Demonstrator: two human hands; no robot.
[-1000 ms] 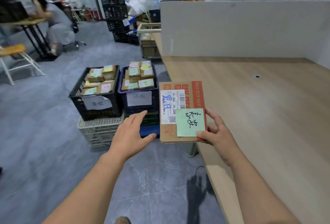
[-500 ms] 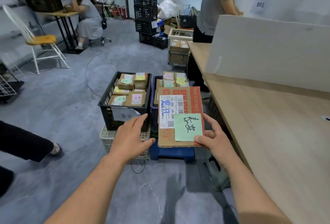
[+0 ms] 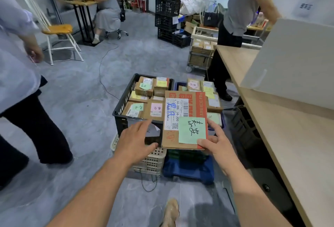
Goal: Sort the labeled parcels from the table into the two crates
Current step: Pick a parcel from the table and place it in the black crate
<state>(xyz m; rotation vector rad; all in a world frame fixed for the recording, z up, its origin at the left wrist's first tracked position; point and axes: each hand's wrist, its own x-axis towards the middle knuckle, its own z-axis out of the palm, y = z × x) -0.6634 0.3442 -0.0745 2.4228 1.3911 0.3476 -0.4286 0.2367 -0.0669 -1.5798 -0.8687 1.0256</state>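
Observation:
My right hand grips the near right corner of a flat cardboard parcel with a white shipping label and a green handwritten note, thumb on top. The parcel hangs level above the gap between two crates on the floor. My left hand hovers open just left of the parcel, fingers spread, above the near rim of the black crate. That crate holds several labeled parcels. The blue crate to its right, also packed with parcels, is partly hidden behind the held parcel.
The wooden table runs along the right with a white panel on it. The crates stand on a white basket and a blue crate. One person walks at the left, another stands behind the crates. A cable lies on the floor.
The parcel has come away from the table edge and left over the crates, held by my right hand. My view has turned left toward the floor, and a person has walked in at the left.

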